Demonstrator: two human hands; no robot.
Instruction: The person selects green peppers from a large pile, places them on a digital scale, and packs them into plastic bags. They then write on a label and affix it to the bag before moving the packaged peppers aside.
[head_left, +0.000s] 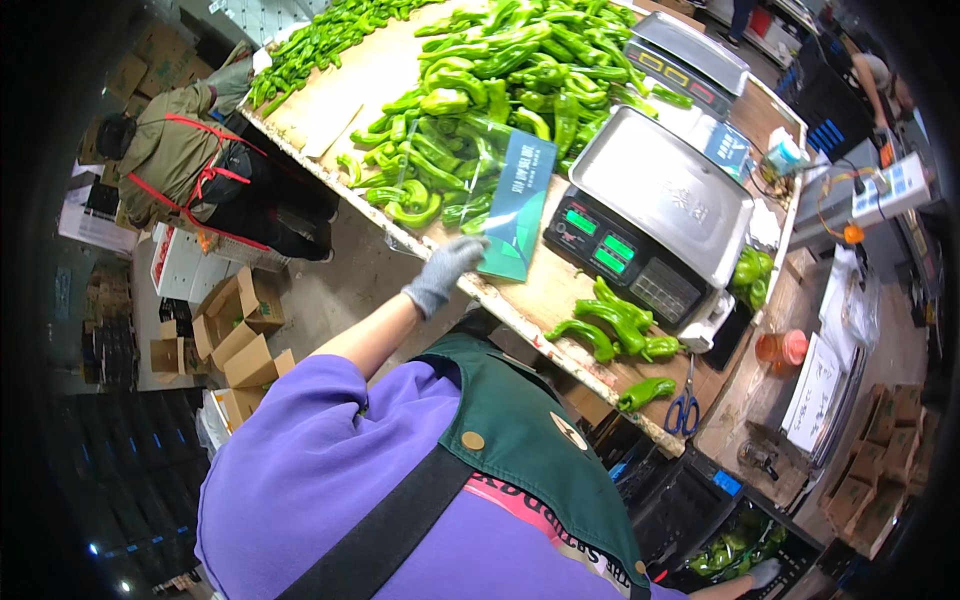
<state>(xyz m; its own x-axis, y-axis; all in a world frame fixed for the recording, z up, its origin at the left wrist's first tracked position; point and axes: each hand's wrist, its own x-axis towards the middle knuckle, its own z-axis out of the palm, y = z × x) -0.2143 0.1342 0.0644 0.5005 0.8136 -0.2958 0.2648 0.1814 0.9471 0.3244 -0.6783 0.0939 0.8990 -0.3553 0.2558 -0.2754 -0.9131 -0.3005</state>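
My left hand, in a grey glove, is at the table's front edge. Its fingertips touch the lower corner of a clear plastic bag with a teal printed panel; whether they grip it is unclear. The bag lies flat over part of a large pile of green peppers. At the bottom right, my gloved right hand reaches into a black plastic crate, beside bagged green peppers. Its fingers are too small and blurred to read.
A digital scale with lit green displays stands on the table, a second scale behind it. Loose peppers and blue-handled scissors lie near the corner. A co-worker bends at left near open cardboard boxes.
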